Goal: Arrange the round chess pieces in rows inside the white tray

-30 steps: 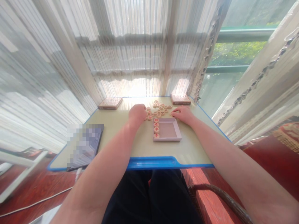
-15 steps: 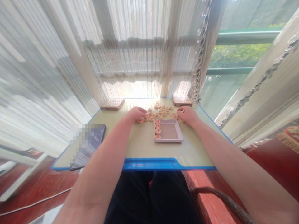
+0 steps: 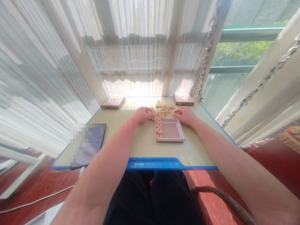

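Round wooden Chinese chess pieces (image 3: 165,106) with painted characters lie scattered loosely on the far half of a pale table. My left hand (image 3: 142,114) rests at the left edge of them, fingers stretched and apart over a few pieces, partly hiding them. On the opposite side my right hand (image 3: 186,115) lies low, its curved, parted fingers touching pieces by the far right corner of a box. This shallow open box (image 3: 182,131) stands between my forearms. Along its left wall runs a column of several red-lettered pieces (image 3: 159,130), face up.
Two flat boxes sit at the table's back, one on the left (image 3: 113,102) and one on the right (image 3: 184,99). A dark, partly pixelated flat object (image 3: 93,143) lies at the left. A blue tray edge (image 3: 153,163) lines the front. Sheer curtains (image 3: 140,56) hang behind.
Both hands have moved inward: my left hand rightward, pushing pieces closer to the pile and box, my right hand slightly leftward. The column in the box is unchanged.
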The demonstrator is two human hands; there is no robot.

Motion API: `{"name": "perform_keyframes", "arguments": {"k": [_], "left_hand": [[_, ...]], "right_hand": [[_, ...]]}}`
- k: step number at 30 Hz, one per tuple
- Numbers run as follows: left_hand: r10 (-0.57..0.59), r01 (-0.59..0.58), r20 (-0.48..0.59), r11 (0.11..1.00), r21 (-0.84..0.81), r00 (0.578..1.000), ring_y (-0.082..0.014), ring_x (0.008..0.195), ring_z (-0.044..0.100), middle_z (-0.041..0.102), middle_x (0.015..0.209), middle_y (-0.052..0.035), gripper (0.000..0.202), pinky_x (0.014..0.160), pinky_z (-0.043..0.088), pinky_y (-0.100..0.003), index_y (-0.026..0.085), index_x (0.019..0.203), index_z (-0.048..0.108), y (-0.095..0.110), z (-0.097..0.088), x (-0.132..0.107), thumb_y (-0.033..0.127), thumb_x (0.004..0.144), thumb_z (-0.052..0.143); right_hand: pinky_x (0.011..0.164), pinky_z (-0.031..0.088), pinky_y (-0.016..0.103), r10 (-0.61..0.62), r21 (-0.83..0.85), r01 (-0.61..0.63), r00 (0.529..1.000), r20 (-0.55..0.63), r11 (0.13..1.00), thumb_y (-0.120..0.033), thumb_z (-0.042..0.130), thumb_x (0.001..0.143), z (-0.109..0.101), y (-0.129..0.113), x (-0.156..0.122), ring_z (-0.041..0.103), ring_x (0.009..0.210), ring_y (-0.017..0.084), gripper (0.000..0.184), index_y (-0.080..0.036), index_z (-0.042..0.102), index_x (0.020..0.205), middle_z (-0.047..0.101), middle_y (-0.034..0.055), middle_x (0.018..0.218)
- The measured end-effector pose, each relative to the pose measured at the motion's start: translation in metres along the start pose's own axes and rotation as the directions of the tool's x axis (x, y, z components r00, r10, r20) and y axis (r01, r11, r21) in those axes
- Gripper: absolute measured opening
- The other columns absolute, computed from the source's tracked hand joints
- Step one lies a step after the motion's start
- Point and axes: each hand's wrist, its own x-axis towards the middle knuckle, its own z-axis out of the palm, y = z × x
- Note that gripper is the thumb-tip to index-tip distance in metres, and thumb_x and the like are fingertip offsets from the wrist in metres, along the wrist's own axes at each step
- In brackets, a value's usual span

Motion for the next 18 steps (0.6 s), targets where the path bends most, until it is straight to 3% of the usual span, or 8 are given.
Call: {"name": "perform_keyframes", "arguments": {"k": [5,18], "left_hand": [[-0.016,0.020,-0.035,0.993,0.113,0.999,-0.0181,0.067,0.060,0.068,0.074,-0.0048,0.033,0.058,0.041,-0.026,0.017,0.085,0.072,-0.0008,0.0034,0.0025,0.042,0.072,0.056],[0.013,-0.005,-0.058,0.991,0.133,0.998,-0.0202,0.075,0.060,0.069,0.082,-0.0060,0.028,0.066,0.044,-0.027,0.018,0.086,0.072,-0.0028,0.0053,0.0049,0.038,0.075,0.054]], "right_hand": [[0.091,0.038,0.034,0.012,0.001,-0.012,1.000,-0.001,1.000,-0.039,0.053,0.078,-0.0002,-0.0005,0.0017,0.057,0.095,0.023,0.032,-0.018,0.072,0.093,0.066,0.0092,0.093],[0.092,0.037,0.033,0.078,0.100,-0.078,0.997,0.006,0.992,-0.036,0.056,0.076,0.0010,-0.0007,0.0033,0.057,0.094,0.021,0.030,-0.019,0.072,0.094,0.066,0.0078,0.093]]}}
